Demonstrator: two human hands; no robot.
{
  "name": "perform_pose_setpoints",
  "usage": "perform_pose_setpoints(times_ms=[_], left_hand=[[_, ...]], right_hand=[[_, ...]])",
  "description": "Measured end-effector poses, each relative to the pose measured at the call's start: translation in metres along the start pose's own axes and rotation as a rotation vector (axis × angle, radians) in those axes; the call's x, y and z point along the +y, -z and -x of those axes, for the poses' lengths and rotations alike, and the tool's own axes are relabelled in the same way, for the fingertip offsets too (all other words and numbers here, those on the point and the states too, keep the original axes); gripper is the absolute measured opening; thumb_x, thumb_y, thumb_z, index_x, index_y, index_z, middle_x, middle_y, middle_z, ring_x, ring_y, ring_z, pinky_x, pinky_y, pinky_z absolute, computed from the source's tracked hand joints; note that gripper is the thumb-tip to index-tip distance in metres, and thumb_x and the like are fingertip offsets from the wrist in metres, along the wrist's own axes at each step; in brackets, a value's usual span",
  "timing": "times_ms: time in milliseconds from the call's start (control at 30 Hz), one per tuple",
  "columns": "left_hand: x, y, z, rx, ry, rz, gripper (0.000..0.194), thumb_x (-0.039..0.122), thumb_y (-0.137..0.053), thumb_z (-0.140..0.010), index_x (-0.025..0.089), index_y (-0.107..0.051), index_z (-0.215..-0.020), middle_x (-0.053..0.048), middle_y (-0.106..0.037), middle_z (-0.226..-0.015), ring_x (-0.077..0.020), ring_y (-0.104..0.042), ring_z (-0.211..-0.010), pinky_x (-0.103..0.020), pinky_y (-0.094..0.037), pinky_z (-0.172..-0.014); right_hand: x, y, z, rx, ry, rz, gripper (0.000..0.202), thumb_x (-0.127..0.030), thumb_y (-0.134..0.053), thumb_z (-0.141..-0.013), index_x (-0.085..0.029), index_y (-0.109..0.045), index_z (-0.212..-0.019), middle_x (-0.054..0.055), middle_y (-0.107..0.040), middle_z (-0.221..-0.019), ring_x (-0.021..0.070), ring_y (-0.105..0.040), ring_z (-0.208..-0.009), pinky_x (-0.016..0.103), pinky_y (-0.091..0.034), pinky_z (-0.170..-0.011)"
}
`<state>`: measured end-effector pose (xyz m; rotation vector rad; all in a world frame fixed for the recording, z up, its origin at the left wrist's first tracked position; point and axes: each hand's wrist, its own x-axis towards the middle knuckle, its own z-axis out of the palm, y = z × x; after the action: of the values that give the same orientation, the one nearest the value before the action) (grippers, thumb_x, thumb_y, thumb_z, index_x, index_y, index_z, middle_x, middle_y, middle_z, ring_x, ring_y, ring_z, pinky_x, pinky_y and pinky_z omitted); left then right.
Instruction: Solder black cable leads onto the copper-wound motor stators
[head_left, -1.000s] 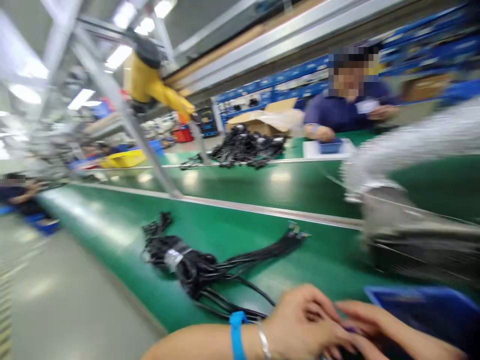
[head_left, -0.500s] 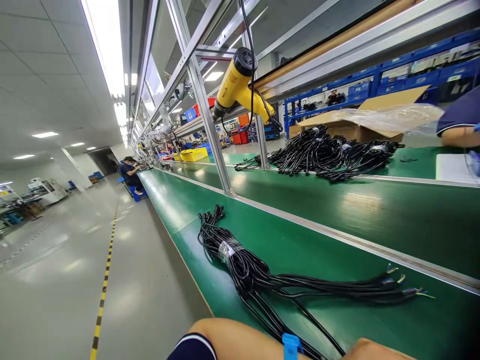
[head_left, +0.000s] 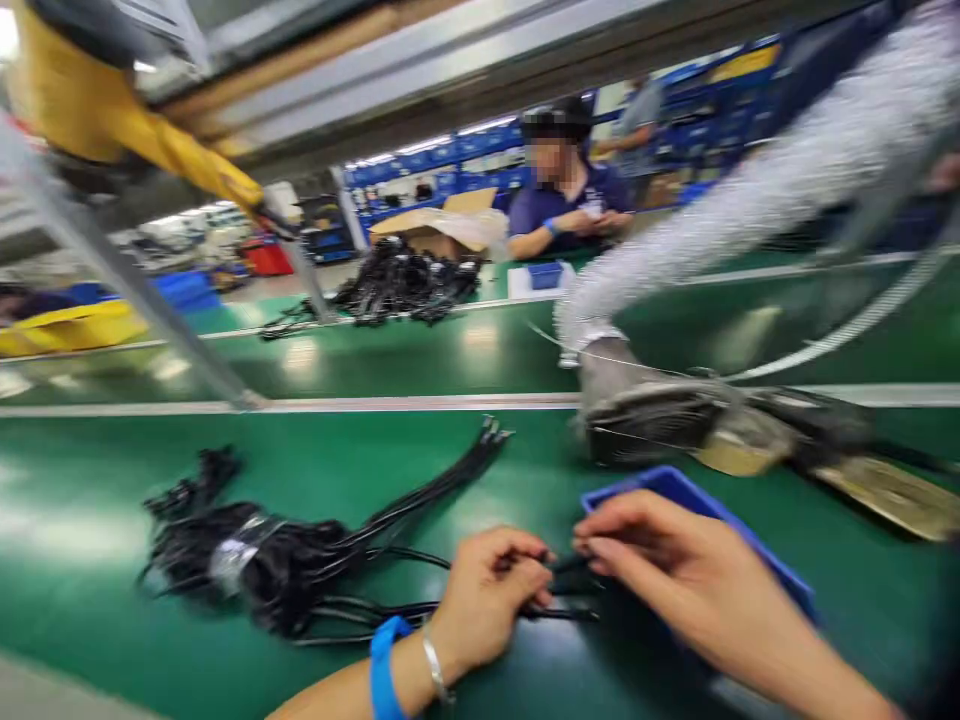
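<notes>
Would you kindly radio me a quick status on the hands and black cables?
Left hand closed on some black cables; right hand just beside, grip unclear. Cable bundle banded, lying on green table. Blue bin partly hidden by right hand.

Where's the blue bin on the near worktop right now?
In the head view, the blue bin sits right of centre on the green worktop, partly hidden by the right hand, nearer the camera than the silvery duct.
</notes>
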<state>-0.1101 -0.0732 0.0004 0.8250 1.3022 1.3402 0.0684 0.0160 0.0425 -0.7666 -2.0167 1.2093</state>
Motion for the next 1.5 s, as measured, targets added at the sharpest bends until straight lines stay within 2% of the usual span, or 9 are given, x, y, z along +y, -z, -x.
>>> perform_pose_setpoints(times_ms=[133, 267, 600, 800, 933, 1100, 1233, 1367, 1500], left_hand=[[0.001, 0.008, -0.004, -0.091, -0.037, -0.021, 0.043, 0.052, -0.077, -0.072, 0.013, -0.063, -0.082, -0.002, -0.065, -0.067, -0.0113, -0.061, -0.055, -0.022, -0.049, -0.057], [-0.004, 0.008, -0.001, -0.104, -0.054, -0.036, 0.037, 0.048, -0.075, -0.075, 0.013, -0.063, -0.082, -0.002, -0.065, -0.069, -0.0114, -0.062, -0.056, -0.022, -0.049, -0.057], [-0.002, 0.006, 0.0, -0.119, -0.093, -0.076, 0.035, 0.046, -0.074, -0.077, 0.013, -0.063, -0.081, -0.001, -0.059, -0.068, -0.0112, -0.06, -0.057, -0.022, -0.048, -0.056], [-0.013, 0.008, -0.003, -0.143, -0.107, -0.068, 0.037, 0.048, -0.073, -0.077, 0.014, -0.058, -0.083, 0.0, -0.06, -0.063, -0.0103, -0.057, -0.055, -0.021, -0.045, -0.056], [-0.02, 0.008, -0.006, -0.171, -0.13, -0.017, 0.042, 0.052, -0.074, -0.075, 0.015, -0.054, -0.08, 0.0, -0.058, -0.06, -0.0095, -0.055, -0.052, -0.02, -0.042, -0.052], [-0.02, 0.005, 0.0, -0.16, -0.127, 0.031, 0.045, 0.046, -0.079, -0.071, 0.018, -0.045, -0.08, 0.003, -0.057, -0.062, -0.0089, -0.053, -0.053, -0.021, -0.041, -0.055], [-0.003, 0.001, 0.009, -0.192, -0.146, -0.34, 0.034, 0.042, -0.08, -0.07, 0.017, -0.059, -0.074, -0.002, -0.065, -0.069, -0.0136, -0.059, -0.063, -0.023, -0.043, -0.062], [0.034, 0.005, 0.003, -0.318, -0.277, -0.848, 0.017, 0.036, -0.074, -0.078, 0.021, -0.073, -0.088, -0.007, -0.072, -0.104, -0.0232, -0.064, -0.098, -0.031, -0.046, -0.089], [0.057, 0.016, -0.036, -0.01, -0.314, -1.423, 0.018, 0.021, -0.06, -0.087, 0.016, -0.07, -0.102, -0.012, -0.068, -0.107, -0.0273, -0.06, -0.103, -0.038, -0.043, -0.095]], right_hand=[[-0.01, -0.011, -0.001, -0.025, -0.02, -0.064, 0.008, -0.025, -0.057, -0.088, -0.019, -0.063, -0.087, 0.002, -0.068, -0.079, 0.0142, -0.065, -0.069, 0.022, -0.054, -0.064], [-0.01, -0.018, -0.001, 0.014, 0.024, -0.103, 0.007, -0.023, -0.057, -0.087, -0.019, -0.063, -0.089, 0.002, -0.068, -0.081, 0.0126, -0.065, -0.071, 0.02, -0.054, -0.066], [-0.009, -0.016, -0.001, -0.022, 0.045, 0.002, 0.005, -0.019, -0.057, -0.087, -0.018, -0.062, -0.086, -0.001, -0.066, -0.077, 0.0112, -0.06, -0.068, 0.02, -0.049, -0.065], [-0.012, -0.009, -0.001, -0.041, 0.048, 0.065, 0.007, -0.019, -0.056, -0.086, -0.019, -0.062, -0.09, 0.0, -0.067, -0.079, 0.0125, -0.062, -0.069, 0.02, -0.05, -0.064], [-0.008, -0.015, 0.0, -0.123, 0.04, 0.064, 0.016, -0.013, -0.055, -0.083, -0.02, -0.062, -0.095, 0.0, -0.07, -0.086, 0.0147, -0.067, -0.08, 0.022, -0.051, -0.074], [-0.008, -0.026, 0.005, -0.228, -0.014, 0.183, 0.02, -0.008, -0.054, -0.078, -0.021, -0.064, -0.089, -0.003, -0.067, -0.075, 0.0129, -0.062, -0.064, 0.021, -0.045, -0.06], [-0.009, -0.005, 0.006, -0.288, 0.011, 0.29, 0.024, -0.005, -0.054, -0.078, -0.024, -0.065, -0.088, -0.004, -0.068, -0.08, 0.0141, -0.063, -0.072, 0.021, -0.044, -0.066], [0.002, 0.034, -0.003, -0.258, -0.035, 0.566, 0.021, -0.008, -0.051, -0.083, -0.023, -0.065, -0.081, -0.002, -0.068, -0.078, 0.0181, -0.063, -0.072, 0.026, -0.043, -0.067], [0.02, 0.043, -0.012, -0.292, -0.118, 0.841, 0.017, -0.009, -0.057, -0.08, -0.019, -0.069, -0.087, 0.008, -0.07, -0.088, 0.027, -0.066, -0.085, 0.033, -0.045, -0.073]])
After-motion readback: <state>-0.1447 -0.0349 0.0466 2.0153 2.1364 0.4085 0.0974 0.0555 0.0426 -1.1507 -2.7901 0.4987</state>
